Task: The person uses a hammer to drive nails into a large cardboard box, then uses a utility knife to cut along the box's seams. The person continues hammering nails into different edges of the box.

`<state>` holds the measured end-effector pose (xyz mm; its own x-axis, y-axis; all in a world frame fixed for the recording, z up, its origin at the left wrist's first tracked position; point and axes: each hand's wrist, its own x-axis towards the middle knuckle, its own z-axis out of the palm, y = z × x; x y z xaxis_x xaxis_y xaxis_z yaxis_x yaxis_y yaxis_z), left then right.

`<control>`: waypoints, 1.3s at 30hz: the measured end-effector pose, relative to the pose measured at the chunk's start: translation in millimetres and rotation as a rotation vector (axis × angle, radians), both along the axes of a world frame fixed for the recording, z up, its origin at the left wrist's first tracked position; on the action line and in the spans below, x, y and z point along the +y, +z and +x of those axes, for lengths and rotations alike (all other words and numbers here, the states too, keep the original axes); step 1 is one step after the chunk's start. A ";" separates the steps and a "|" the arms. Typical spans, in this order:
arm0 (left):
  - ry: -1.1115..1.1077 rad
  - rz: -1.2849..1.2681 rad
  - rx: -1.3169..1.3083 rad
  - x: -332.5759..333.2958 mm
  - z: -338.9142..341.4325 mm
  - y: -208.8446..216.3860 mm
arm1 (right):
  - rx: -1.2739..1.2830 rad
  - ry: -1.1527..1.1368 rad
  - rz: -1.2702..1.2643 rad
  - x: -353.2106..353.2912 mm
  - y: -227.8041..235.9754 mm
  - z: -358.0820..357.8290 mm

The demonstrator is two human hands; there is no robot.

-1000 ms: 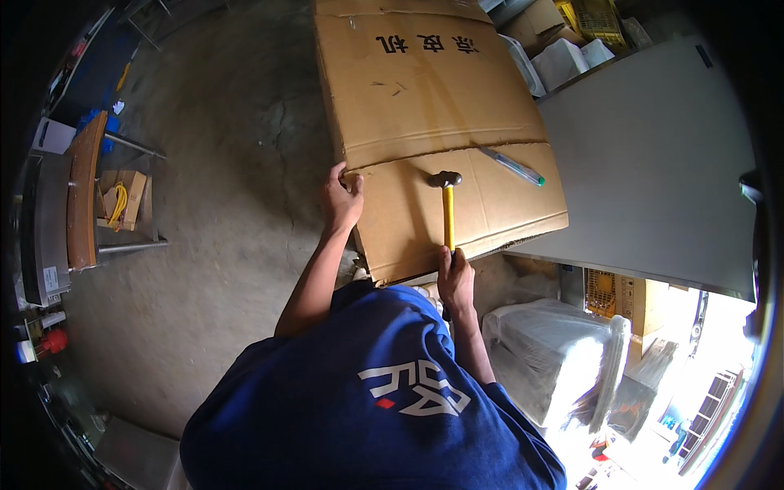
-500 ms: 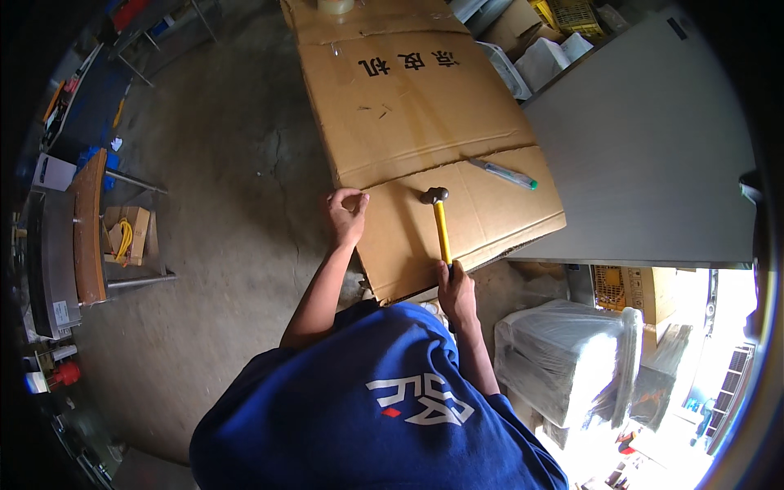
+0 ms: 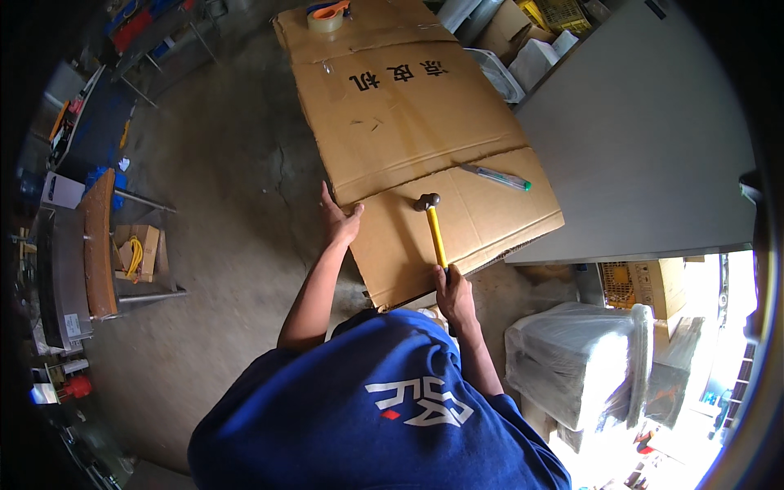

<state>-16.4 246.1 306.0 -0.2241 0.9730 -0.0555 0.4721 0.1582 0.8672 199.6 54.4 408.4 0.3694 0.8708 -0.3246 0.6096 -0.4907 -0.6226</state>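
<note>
My right hand (image 3: 457,298) is wrapped round the dark grip of a hammer (image 3: 437,229) with a yellow shaft and a rounded dark metal head. The hammer head is over the near part of a brown cardboard sheet (image 3: 482,204); whether it touches cannot be told. At the cardboard's left edge is my left hand (image 3: 340,224), its thumb apart from its fingers, the thumb by the edge and the fingers pointing away outside it. Beyond the hammer, to the right, lies a clear pen-like tool (image 3: 498,176) with a green end.
A tape roll (image 3: 325,20) with an orange-and-blue tool on it sits at the cardboard's far end. A grey panel (image 3: 637,155) stands at the right. Plastic-wrapped goods (image 3: 555,363) are at the lower right. Leftward, a wooden-edged bench (image 3: 100,245) stands beside a box with yellow cable (image 3: 133,257).
My left hand has opened from a curled, pinched shape, the thumb and fingers now spread. My right hand still holds the hammer in nearly the same place. The view has shifted slightly.
</note>
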 end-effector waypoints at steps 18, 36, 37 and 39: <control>-0.306 0.343 0.803 219.4 81.7 27.6 | 0.181 -0.465 0.111 -115.9 9.9 18.2; -0.428 0.292 0.806 218.3 79.8 37.7 | 0.279 -0.803 0.191 -133.2 -14.6 29.0; -0.435 0.267 0.802 220.2 78.9 35.9 | 0.292 -0.800 0.182 -133.3 -15.5 28.9; -0.461 0.220 0.791 214.8 88.5 46.1 | 0.306 -0.798 0.196 -134.4 -17.0 26.7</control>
